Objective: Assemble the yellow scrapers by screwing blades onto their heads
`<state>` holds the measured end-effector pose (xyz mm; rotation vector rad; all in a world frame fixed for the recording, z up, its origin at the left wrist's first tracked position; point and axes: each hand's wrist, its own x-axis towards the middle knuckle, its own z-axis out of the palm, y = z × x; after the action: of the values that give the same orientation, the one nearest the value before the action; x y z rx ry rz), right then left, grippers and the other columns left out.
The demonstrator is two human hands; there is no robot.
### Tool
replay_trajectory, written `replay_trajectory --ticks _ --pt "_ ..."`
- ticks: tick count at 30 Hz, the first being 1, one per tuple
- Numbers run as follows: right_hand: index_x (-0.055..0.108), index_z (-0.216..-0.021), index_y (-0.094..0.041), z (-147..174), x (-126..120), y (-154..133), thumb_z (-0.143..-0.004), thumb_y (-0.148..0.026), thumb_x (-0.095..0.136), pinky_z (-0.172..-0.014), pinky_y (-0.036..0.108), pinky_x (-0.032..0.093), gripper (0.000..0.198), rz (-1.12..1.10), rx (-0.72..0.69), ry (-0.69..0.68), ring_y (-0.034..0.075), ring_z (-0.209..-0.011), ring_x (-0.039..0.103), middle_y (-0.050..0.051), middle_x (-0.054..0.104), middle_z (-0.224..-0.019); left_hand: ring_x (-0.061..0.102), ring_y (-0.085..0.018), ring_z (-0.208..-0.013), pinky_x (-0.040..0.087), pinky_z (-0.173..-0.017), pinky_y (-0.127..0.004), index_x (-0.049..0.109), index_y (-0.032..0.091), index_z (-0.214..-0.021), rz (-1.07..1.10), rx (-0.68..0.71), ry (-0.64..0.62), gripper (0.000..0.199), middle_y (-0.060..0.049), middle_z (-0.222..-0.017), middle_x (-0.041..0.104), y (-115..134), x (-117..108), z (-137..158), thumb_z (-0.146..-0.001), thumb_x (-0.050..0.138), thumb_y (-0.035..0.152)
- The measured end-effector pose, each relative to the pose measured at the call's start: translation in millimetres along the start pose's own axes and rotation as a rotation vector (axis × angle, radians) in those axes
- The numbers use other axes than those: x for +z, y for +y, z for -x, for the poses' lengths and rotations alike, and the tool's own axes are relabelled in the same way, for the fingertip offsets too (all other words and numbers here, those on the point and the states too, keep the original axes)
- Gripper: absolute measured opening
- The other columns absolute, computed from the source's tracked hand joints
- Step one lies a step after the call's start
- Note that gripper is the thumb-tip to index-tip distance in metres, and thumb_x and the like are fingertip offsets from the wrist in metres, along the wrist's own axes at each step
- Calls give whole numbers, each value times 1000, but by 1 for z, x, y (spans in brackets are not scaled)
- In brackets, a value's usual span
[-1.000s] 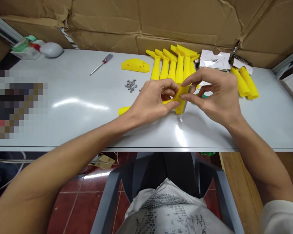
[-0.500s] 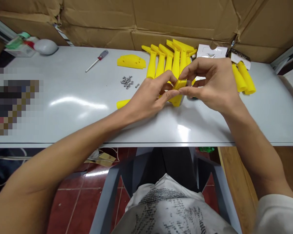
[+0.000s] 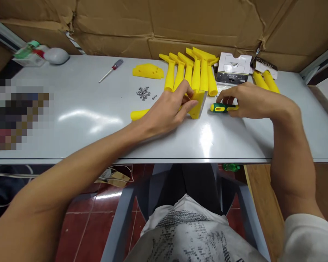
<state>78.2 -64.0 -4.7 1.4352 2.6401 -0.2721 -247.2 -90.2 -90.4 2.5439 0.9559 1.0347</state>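
Observation:
My left hand is closed around a yellow scraper, pinching its wide head. A thin metal blade shows along the head's right edge, and the handle sticks out to the left behind my wrist. Over to the right, my right hand has its fingers curled on a green and yellow screwdriver lying on the table. The screwdriver's far end is hidden under that hand. Beyond my left hand, several yellow scraper handles lie side by side. A loose yellow plate with holes lies left of them.
A small pile of screws lies left of the scraper. Farther back is a grey screwdriver. A white and black box and more yellow handles are at the back right. Cardboard lines the rear; a white mouse-shaped object sits far left.
My right hand has let go of the scraper's head and moved right, onto the green and yellow screwdriver. My left hand keeps the scraper in nearly the same place.

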Motion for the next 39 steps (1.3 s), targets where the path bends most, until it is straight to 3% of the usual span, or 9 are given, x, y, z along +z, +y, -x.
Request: replay_trajectory --ticks 4,7,9,13,17,21,28,34,39 --pt "81 -161 -28 15 -13 -4 -93 -37 91 -108 59 71 69 -364 -47 392 38 -111 85 12 89 -135 79 -23 -82 61 -73 -36 63 21 -127 -260 296 62 15 -8 -106 84 -2 12 7 -132 50 28" --pt "84 -154 -41 7 -9 -9 -86 -53 101 -116 54 77 71 -822 -250 920 35 -133 86 -1 77 -165 80 -24 -85 68 -77 -38 67 20 -112 -502 638 80 28 -12 -108 87 0 15 9 -131 48 15" --pt "83 -153 -44 -8 -1 -12 -87 -69 98 -116 50 80 72 -920 -305 1118 33 -136 88 -7 69 -173 81 -23 -87 70 -78 -36 70 19 -104 -625 766 94 35 -14 -110 88 3 12 8 -131 48 11" --pt "65 -177 -52 -37 3 -17 -93 -97 85 -98 46 85 97 -853 -147 772 38 -139 90 -5 55 -191 79 -21 -84 70 -74 -32 73 18 -98 -692 865 99 43 -13 -108 90 8 3 3 -131 48 8" --pt "57 -184 -57 -48 -4 -24 -100 -97 82 -93 43 85 97 -896 -134 556 42 -145 89 -4 56 -192 81 -21 -88 69 -74 -31 74 18 -98 -719 944 74 42 -14 -109 90 2 -4 -4 -130 49 7" --pt "55 -184 -59 -46 8 -31 -101 -102 77 -101 46 83 95 -890 -134 600 45 -159 81 -6 52 -195 83 -25 -93 74 -79 -38 74 17 -107 -712 875 -47 34 -13 -111 87 -20 -6 -7 -131 51 14" --pt "80 -158 -62 -34 49 -42 -101 -73 96 -122 36 73 59 -902 -321 1076 26 -157 78 -19 61 -174 87 -32 -109 78 -92 -57 76 22 -120 -407 580 -164 42 -12 -120 83 -49 10 4 -137 41 38" --pt "75 -159 -50 -35 46 -51 -96 -91 93 -125 45 75 77 -939 -353 991 29 -143 81 -6 63 -174 87 -32 -114 77 -95 -53 76 18 -128 -516 604 -215 47 -15 -123 83 -42 10 2 -138 35 38" --pt "66 -170 -41 -19 35 -61 -99 -74 91 -133 46 71 82 -838 -177 863 35 -154 77 2 55 -186 87 -35 -118 77 -96 -57 77 20 -127 -500 527 -267 51 -16 -126 84 -39 10 0 -138 32 42"
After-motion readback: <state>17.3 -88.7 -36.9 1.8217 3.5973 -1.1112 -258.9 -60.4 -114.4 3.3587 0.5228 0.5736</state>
